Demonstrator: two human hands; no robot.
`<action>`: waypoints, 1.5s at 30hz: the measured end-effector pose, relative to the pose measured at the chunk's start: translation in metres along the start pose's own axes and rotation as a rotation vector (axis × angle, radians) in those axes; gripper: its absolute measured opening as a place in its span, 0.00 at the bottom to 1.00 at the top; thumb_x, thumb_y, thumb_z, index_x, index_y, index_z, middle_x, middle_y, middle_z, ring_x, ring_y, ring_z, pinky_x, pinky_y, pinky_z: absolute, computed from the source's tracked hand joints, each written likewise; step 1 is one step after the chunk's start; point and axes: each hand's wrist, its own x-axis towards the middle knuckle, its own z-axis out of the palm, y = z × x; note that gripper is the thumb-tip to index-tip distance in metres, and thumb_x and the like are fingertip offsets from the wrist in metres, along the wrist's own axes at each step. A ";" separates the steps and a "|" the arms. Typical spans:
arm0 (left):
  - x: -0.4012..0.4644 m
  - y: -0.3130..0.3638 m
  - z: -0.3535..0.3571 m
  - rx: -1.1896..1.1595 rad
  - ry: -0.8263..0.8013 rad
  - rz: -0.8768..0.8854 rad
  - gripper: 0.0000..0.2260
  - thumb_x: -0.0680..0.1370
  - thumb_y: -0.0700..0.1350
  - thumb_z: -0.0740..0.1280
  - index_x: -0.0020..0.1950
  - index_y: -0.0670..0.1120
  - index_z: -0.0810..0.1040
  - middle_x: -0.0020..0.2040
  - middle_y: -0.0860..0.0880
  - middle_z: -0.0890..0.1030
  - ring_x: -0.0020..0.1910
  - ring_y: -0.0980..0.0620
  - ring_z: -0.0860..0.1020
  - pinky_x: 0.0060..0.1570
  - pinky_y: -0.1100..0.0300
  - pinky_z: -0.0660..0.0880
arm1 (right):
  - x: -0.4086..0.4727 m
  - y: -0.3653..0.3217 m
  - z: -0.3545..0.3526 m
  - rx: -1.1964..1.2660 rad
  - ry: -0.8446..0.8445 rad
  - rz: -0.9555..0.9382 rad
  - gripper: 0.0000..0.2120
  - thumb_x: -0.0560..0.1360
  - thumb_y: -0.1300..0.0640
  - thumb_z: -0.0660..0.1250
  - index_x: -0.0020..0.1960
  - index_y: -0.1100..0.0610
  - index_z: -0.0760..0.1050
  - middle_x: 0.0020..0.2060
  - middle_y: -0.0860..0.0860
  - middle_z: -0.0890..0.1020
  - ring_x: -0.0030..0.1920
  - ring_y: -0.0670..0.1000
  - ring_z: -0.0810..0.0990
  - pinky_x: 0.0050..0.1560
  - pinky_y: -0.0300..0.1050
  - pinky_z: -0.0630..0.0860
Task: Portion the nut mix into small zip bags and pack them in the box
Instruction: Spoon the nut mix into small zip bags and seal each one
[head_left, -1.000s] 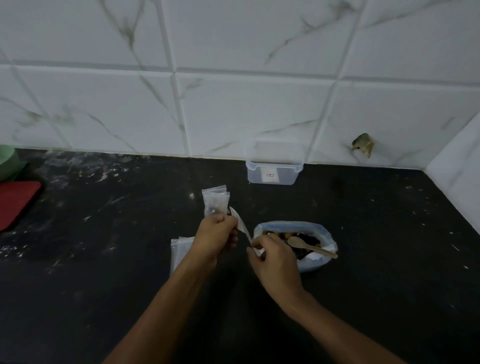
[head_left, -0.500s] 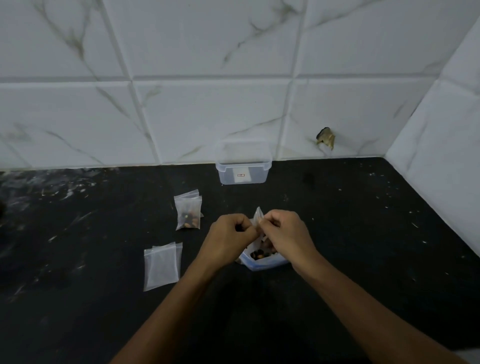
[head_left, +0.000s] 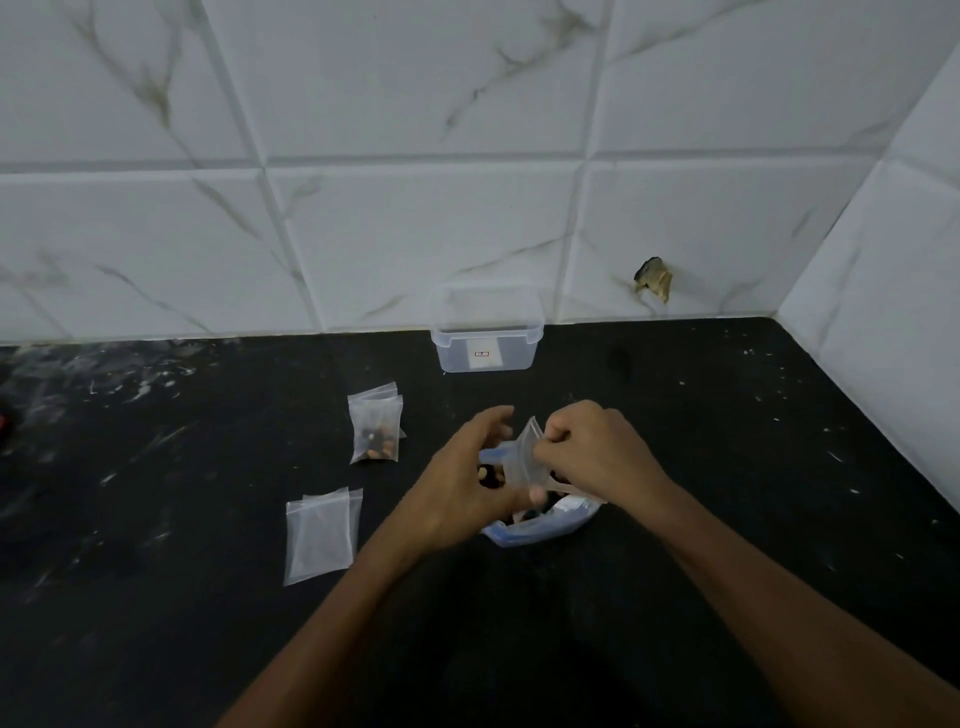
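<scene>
A white marble-veined tiled wall (head_left: 415, 130) is seen behind and to the right of a black, scuffed surface (head_left: 156, 649), which fills the lower half of the view. A clear plastic box (head_left: 485, 338) is set against the foot of the wall, without a lid. Nearer, a large bag of nut mix (head_left: 540, 525) with a blue rim is partly hidden under both hands. A small empty zip bag (head_left: 527, 460) is held above it: its right side is pinched by the curled fingers of the right hand (head_left: 597, 452), while the left hand (head_left: 462, 493) is placed at its left side, fingers blurred, so its grip cannot be told. To the left, well apart, a stack of empty zip bags (head_left: 319, 535) is laid flat. Behind these, filled zip bags (head_left: 376, 431) with nuts at the bottom are laid.
</scene>
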 end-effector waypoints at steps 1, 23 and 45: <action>0.001 0.000 0.002 0.038 -0.049 0.017 0.45 0.68 0.53 0.78 0.78 0.55 0.56 0.73 0.56 0.66 0.71 0.59 0.66 0.66 0.61 0.67 | 0.001 0.000 -0.003 0.007 -0.011 -0.005 0.09 0.74 0.55 0.68 0.37 0.58 0.78 0.35 0.55 0.82 0.37 0.52 0.82 0.41 0.49 0.80; 0.002 -0.033 0.003 -0.270 0.231 0.073 0.28 0.65 0.57 0.75 0.62 0.58 0.70 0.56 0.67 0.76 0.58 0.62 0.76 0.61 0.52 0.76 | 0.022 0.083 0.040 -0.421 -0.083 0.105 0.12 0.78 0.48 0.64 0.59 0.51 0.76 0.49 0.49 0.77 0.45 0.47 0.79 0.48 0.44 0.78; 0.007 -0.064 0.014 -0.331 0.065 -0.028 0.27 0.66 0.54 0.77 0.62 0.61 0.71 0.61 0.57 0.75 0.61 0.58 0.76 0.58 0.49 0.79 | 0.031 0.070 0.070 -0.066 -0.102 0.133 0.05 0.77 0.59 0.67 0.48 0.53 0.81 0.47 0.47 0.82 0.48 0.43 0.79 0.52 0.39 0.77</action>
